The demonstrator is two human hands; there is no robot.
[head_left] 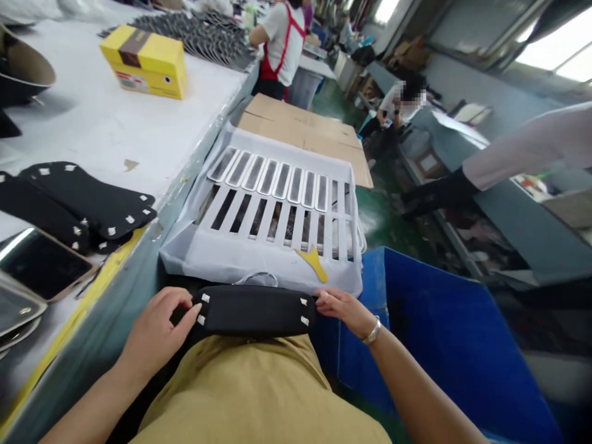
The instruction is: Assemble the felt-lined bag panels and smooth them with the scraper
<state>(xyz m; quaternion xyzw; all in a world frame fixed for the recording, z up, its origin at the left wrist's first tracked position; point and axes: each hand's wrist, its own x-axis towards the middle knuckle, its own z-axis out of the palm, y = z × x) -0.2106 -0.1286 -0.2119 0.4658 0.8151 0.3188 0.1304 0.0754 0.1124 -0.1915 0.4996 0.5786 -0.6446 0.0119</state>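
A long black padded piece (pixel 255 310) with rounded ends lies level across my lap, showing two small white tabs near each end. My left hand (pixel 160 324) pinches its left end between thumb and fingers. At the opposite end my right hand (pixel 345 309) grips the edge with closed fingers. Just beyond the piece stands a white cloth-covered crate (pixel 194 256) with a slatted top. Several white-rimmed oblong frames (pixel 274 179) lie in a row on the slats. A yellow Y-shaped tool (pixel 314 263) rests on the crate's near edge.
Left is a white table (pixel 83 132) with black tabbed pieces (pixel 87 191), a phone (pixel 44 262) and a yellow box (pixel 145 61). A blue bin (pixel 444 345) stands right. Cardboard (pixel 300 126) lies behind the crate. Two people (pixel 283 46) work farther off; another person's arm (pixel 527 145) reaches in from the right.
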